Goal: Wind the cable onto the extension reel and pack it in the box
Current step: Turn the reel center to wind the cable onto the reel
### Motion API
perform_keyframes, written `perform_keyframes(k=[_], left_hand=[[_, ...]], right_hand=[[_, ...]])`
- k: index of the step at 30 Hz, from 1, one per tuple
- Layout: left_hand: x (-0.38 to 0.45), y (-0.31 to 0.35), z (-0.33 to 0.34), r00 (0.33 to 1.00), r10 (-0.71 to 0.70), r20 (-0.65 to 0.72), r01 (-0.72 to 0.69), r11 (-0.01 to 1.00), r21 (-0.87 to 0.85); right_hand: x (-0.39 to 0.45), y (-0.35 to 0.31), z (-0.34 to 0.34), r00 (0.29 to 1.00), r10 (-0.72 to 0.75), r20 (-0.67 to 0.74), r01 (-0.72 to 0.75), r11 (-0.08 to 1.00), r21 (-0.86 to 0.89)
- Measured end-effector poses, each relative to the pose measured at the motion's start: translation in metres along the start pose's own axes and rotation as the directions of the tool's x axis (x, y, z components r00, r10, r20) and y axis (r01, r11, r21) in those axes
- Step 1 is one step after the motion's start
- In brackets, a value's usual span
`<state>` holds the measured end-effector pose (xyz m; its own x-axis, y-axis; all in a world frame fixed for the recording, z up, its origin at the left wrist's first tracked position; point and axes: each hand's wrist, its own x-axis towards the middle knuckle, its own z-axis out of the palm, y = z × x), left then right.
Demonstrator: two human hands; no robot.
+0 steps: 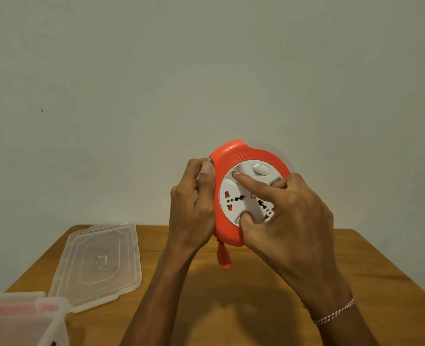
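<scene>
At the far left, the box [19,318] sits at the table's [231,308] near corner, clear plastic, open on top, with something reddish blurred inside that I cannot identify. Just beside it lies the lid [96,265], flat on the table and off the box, which leaves the opening free for packing.

Next comes the left hand [194,208]. Its grip is clamped on the left edge of the reel [234,156], thumb on the front rim and fingers wrapped behind, holding the orange housing up in the air above the table, face turned toward the camera. That looks like a steadying hold, so the body stays put while the other hand turns the centre.

Below the reel an orange plug [224,257] hangs close under the housing. No loose cable shows, so the winding seems nearly or fully done.

The right hand [289,216] rests on the reel's white socket disc [246,196]. Its grip is closed on that disc: the forefinger lies in the upper recess and the thumb presses into the lower one, placed, I judge, to rotate the disc and draw in the last of the cable. A striped band [336,312] circles that wrist.
</scene>
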<state>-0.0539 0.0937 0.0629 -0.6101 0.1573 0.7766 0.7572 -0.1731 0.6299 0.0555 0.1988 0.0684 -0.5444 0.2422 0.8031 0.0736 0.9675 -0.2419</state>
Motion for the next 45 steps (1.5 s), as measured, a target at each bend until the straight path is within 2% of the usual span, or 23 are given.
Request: perform_keyframes(k=[6, 12, 17, 20, 23, 26, 29, 31, 33, 36, 38, 40, 45], left_hand=[[0.0, 0.0, 0.0, 1.0, -0.013, 0.001, 0.013, 1.0, -0.01], [-0.001, -0.001, 0.002, 1.0, 0.0, 0.025, -0.001, 1.0, 0.018], [0.0, -0.003, 0.001, 0.999, -0.033, -0.019, 0.033, 0.999, 0.003], [0.001, -0.005, -0.001, 0.998, -0.044, -0.046, 0.044, 0.999, -0.001], [0.001, -0.005, -0.002, 0.997, -0.052, -0.048, 0.052, 0.999, -0.009], [0.001, -0.005, -0.001, 0.997, -0.059, -0.053, 0.058, 0.998, -0.027], [0.002, -0.005, -0.001, 0.996, -0.056, -0.064, 0.053, 0.997, -0.051], [0.002, -0.004, -0.002, 0.996, -0.06, -0.069, 0.055, 0.996, -0.069], [0.001, -0.002, -0.001, 0.994, -0.074, -0.077, 0.067, 0.994, -0.091], [-0.003, 0.002, -0.001, 0.991, -0.095, -0.094, 0.083, 0.99, -0.117], [-0.005, 0.005, -0.001, 0.99, -0.097, -0.099, 0.083, 0.988, -0.133], [-0.007, 0.009, -0.002, 0.99, -0.098, -0.104, 0.083, 0.987, -0.137], [-0.009, 0.015, -0.008, 0.988, -0.114, -0.102, 0.1, 0.986, -0.134]], right_hand=[[-0.001, -0.002, 0.003, 0.992, 0.075, -0.103, -0.074, 0.997, 0.006], [0.0, -0.005, 0.008, 0.974, 0.174, -0.147, -0.159, 0.981, 0.109], [0.003, -0.002, 0.011, 0.993, 0.03, -0.116, -0.027, 0.999, 0.024], [0.008, 0.002, 0.007, 0.997, -0.011, -0.073, 0.015, 0.998, 0.056], [0.011, 0.009, 0.0, 0.975, -0.018, -0.22, 0.036, 0.996, 0.077], [0.012, 0.016, -0.005, 0.948, 0.063, -0.312, -0.033, 0.994, 0.1], [0.014, 0.021, -0.003, 0.937, 0.255, -0.241, -0.197, 0.951, 0.239], [0.014, 0.022, -0.001, 0.908, 0.388, -0.159, -0.292, 0.857, 0.424], [0.013, 0.022, 0.001, 0.885, 0.466, 0.006, -0.361, 0.676, 0.642], [0.008, 0.02, 0.005, 0.86, 0.385, 0.336, -0.46, 0.3, 0.835], [0.006, 0.017, 0.008, 0.842, 0.297, 0.45, -0.496, 0.099, 0.863], [0.008, 0.015, 0.008, 0.843, 0.263, 0.469, -0.486, 0.001, 0.874], [0.008, 0.011, 0.01, 0.822, 0.291, 0.489, -0.484, -0.092, 0.87]])
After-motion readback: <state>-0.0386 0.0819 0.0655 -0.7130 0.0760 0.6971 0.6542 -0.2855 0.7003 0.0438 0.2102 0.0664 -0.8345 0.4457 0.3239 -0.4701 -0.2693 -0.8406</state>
